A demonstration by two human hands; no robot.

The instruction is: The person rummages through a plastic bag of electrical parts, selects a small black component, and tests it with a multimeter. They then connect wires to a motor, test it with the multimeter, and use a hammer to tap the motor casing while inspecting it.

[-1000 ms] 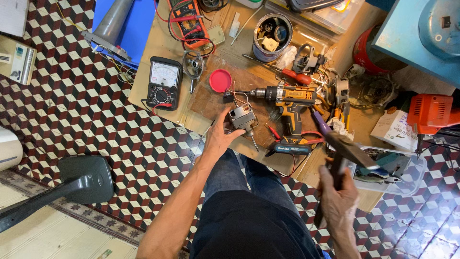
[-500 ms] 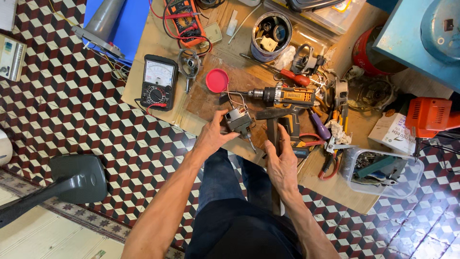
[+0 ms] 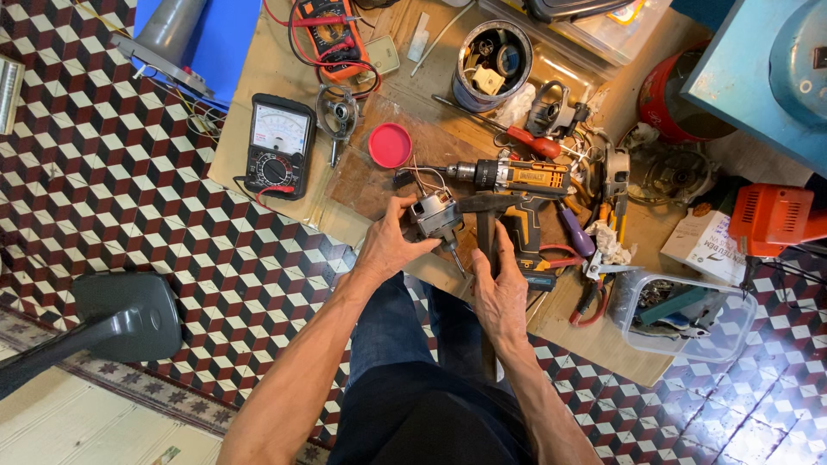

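Our left hand [image 3: 392, 248] gripping small motor [image 3: 435, 215], right hand [image 3: 498, 288] clenched on hammer [image 3: 487, 226] (head near cordless drill [image 3: 517, 181]), over cardboard [image 3: 276, 60]

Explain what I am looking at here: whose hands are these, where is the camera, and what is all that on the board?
The picture comes from one camera worn on a person's head, looking straight down, so both forearms enter from the bottom edge. There is no machine, only two bare hands. The left hand grips a small grey motor with thin wires coming off it. The right hand holds a hammer by its handle, the dark head lying just beside the motor.

They work over a cardboard sheet spread on a checkered tile floor. On it lie a yellow and black cordless drill, a black dial meter, an orange meter with red leads, a red round lid, a tin of small parts, a red-handled screwdriver and pliers. A clear plastic tub sits to the right.
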